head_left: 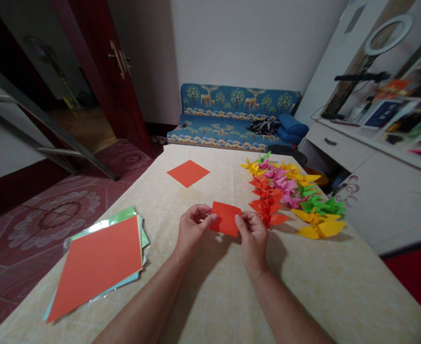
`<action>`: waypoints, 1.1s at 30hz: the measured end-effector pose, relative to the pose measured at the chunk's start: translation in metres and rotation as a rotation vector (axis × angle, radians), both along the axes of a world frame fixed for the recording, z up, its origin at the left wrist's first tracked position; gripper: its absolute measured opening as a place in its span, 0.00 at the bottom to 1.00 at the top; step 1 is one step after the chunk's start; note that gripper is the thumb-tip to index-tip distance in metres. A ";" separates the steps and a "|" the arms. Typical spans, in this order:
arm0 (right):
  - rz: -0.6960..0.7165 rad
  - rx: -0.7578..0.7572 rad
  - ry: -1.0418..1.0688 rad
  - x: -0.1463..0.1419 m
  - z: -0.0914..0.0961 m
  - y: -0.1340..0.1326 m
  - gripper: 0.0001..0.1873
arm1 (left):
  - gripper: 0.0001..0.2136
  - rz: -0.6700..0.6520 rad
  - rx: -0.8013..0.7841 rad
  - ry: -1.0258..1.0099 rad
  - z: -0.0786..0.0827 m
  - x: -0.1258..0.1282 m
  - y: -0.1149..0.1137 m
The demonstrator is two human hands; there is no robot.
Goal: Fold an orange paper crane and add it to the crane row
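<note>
A small red-orange piece of origami paper [225, 219], roughly square, is held up a little above the table between both hands. My left hand [195, 223] pinches its left edge between thumb and fingers. On the opposite edge my right hand [252, 231] has the same kind of pinch, thumb in front. Whether the paper is folded in layers I cannot tell. Beyond the hands a flat orange paper square [188, 173] lies turned like a diamond. Folded red paper cranes [266, 203] sit just right of my right hand.
At left lies a stack of coloured paper [99, 263], orange on top, partly in clear plastic. More cranes, yellow [318, 224], pink [284, 184] and green [321, 205], stand along the right of the cream-covered table [228, 306]. Behind it are a blue patterned sofa [228, 126] and white cabinet [393, 191].
</note>
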State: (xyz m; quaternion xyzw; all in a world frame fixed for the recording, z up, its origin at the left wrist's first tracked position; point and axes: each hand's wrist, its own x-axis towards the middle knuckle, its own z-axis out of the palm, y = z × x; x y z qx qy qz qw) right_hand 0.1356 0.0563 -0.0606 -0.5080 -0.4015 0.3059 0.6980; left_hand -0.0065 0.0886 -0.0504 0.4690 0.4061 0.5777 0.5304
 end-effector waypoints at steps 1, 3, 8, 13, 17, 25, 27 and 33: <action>-0.003 0.005 0.006 0.000 -0.001 0.001 0.11 | 0.11 -0.002 0.000 -0.003 0.000 0.000 0.000; -0.006 0.011 0.011 0.000 -0.002 0.001 0.11 | 0.11 -0.006 0.004 -0.006 -0.001 -0.001 0.000; 0.002 0.000 -0.003 0.000 0.000 0.001 0.11 | 0.11 0.001 0.016 0.019 0.001 -0.001 -0.001; -0.014 0.002 -0.021 0.000 0.001 0.000 0.11 | 0.11 0.012 0.005 0.038 0.001 -0.001 0.000; -0.022 0.007 -0.015 0.000 0.002 0.000 0.11 | 0.12 0.009 -0.016 0.040 -0.001 -0.001 0.001; -0.044 0.035 -0.012 0.000 0.002 0.000 0.11 | 0.10 -0.008 -0.059 0.046 -0.002 -0.002 0.003; -0.057 0.033 -0.013 0.000 0.002 0.000 0.11 | 0.09 -0.012 -0.063 0.061 -0.001 -0.002 0.002; -0.089 0.036 -0.019 0.002 0.001 0.002 0.11 | 0.09 -0.042 -0.081 0.073 -0.002 -0.001 0.002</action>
